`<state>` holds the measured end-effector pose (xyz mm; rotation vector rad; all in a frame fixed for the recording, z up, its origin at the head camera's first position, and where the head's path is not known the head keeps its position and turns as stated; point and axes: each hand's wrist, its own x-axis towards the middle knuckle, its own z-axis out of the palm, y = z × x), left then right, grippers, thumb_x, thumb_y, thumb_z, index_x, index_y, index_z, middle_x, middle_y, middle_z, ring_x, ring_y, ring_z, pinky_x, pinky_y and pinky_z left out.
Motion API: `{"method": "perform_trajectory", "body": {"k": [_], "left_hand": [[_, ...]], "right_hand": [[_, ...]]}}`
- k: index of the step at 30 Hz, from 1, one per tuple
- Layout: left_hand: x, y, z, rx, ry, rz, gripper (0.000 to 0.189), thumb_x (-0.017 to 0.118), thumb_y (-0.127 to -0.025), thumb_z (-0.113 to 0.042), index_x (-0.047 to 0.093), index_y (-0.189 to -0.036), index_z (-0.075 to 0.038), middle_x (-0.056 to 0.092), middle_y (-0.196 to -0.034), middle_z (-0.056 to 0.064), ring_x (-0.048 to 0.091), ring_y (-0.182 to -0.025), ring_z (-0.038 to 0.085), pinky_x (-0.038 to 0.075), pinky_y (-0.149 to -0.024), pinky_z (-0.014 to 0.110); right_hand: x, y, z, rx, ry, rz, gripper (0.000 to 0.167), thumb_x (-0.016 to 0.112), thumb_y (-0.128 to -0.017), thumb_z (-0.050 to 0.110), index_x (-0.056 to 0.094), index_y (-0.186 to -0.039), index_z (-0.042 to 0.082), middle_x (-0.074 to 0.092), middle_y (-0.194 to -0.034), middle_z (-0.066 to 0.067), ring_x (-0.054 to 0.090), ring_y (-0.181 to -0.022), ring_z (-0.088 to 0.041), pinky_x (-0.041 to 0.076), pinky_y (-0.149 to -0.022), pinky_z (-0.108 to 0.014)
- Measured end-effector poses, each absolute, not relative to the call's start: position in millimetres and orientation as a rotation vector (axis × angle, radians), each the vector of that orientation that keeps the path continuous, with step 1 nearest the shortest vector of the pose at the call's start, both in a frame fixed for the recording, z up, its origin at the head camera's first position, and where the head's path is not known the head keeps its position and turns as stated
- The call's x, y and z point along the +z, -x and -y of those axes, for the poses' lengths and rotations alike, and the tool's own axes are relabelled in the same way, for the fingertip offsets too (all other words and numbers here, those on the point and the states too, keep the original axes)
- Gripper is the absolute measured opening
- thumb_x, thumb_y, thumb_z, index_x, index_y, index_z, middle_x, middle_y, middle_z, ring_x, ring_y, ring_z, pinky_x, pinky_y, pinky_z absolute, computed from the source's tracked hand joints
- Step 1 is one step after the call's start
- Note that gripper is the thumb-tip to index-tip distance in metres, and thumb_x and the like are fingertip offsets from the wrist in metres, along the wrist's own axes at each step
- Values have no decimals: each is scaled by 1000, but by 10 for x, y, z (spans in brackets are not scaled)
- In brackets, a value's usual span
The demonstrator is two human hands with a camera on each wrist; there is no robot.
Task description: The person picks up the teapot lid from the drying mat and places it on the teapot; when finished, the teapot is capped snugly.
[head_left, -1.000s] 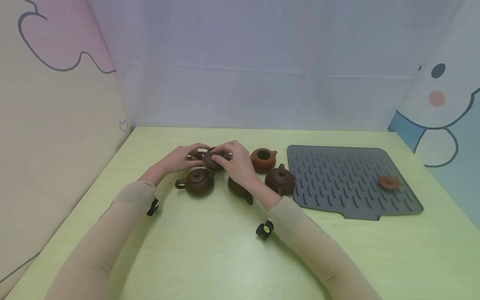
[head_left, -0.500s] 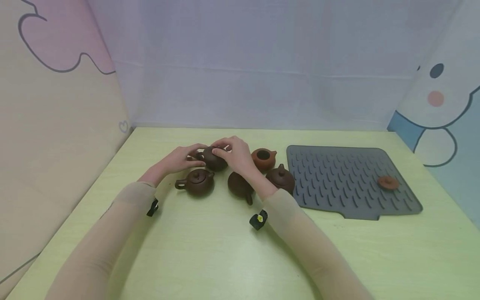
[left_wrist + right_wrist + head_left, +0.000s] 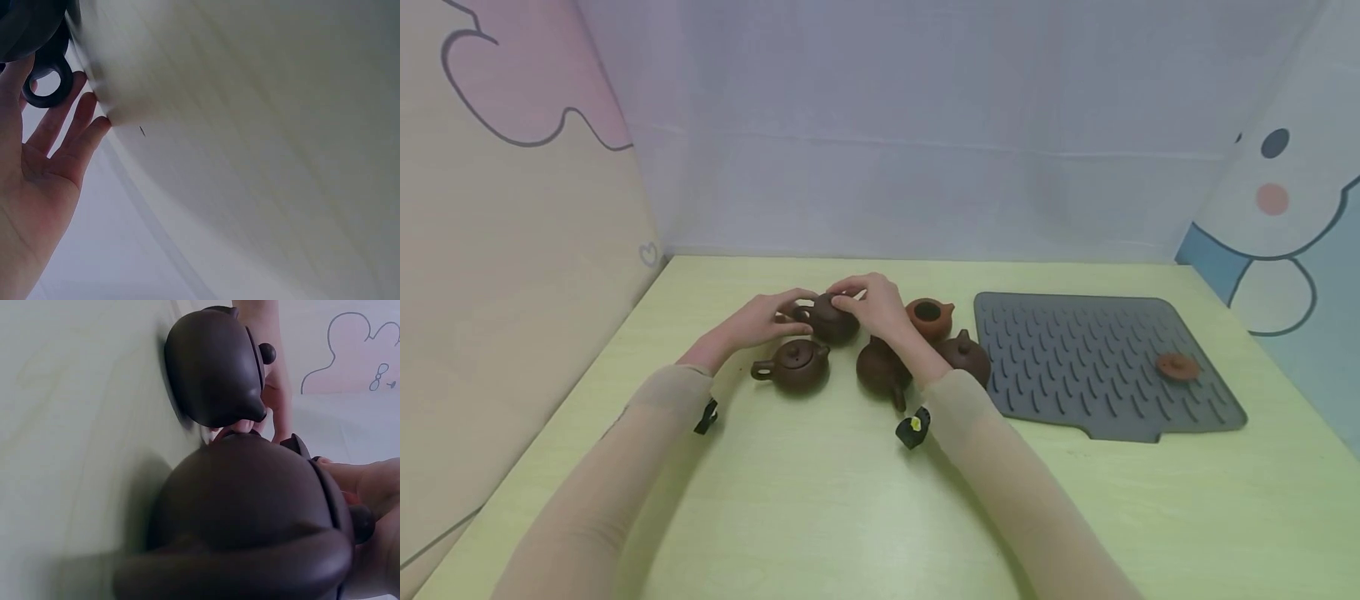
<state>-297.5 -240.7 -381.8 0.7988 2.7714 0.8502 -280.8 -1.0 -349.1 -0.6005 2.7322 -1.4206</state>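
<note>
My left hand (image 3: 758, 319) is at the handle side of a dark brown teapot (image 3: 835, 323) at the back, thumb near and fingers behind it. In the left wrist view the ring-shaped handle (image 3: 47, 84) lies between my thumb and fingers. My right hand (image 3: 874, 307) pinches at the top of this teapot, where the lid sits; the fingers hide the lid. A second dark teapot (image 3: 793, 367) stands in front, handle to the left. Below my right wrist stands a third dark teapot (image 3: 880, 367), which fills much of the right wrist view.
An orange-brown teapot without its lid (image 3: 928, 317) stands right of my right hand. Another dark teapot (image 3: 967, 360) is partly behind my forearm. A grey ridged mat (image 3: 1067, 358) lies on the right of the table, with an orange-brown lid (image 3: 1177, 367) on it.
My right hand has risen a little on the back teapot and its wrist has swung to the left, showing more of the pot's body. The left hand stays at the handle side.
</note>
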Motion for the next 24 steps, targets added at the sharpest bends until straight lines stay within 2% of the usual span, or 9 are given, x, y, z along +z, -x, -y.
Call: {"method": "perform_trajectory", "body": {"k": [15, 24], "left_hand": [[-3799, 2969, 2401, 848, -783, -2765, 57, 69, -93, -31, 45, -144, -27, 72, -117, 12, 68, -115, 33, 51, -102, 51], [-3803, 2961, 2399, 836, -815, -2776, 54, 69, -93, -30, 47, -143, -29, 72, -118, 12, 70, -110, 33, 53, -99, 50]], "right_hand": [[-3483, 2871, 33, -1414, 551, -2698, 21, 65, -96, 21, 75, -115, 17, 72, -116, -3, 65, -105, -23, 55, -79, -33], [-3512, 2880, 39, -1312, 509, -2752, 21, 65, -96, 24, 75, -114, 20, 73, -112, -5, 66, -106, -24, 52, -88, -41]]}}
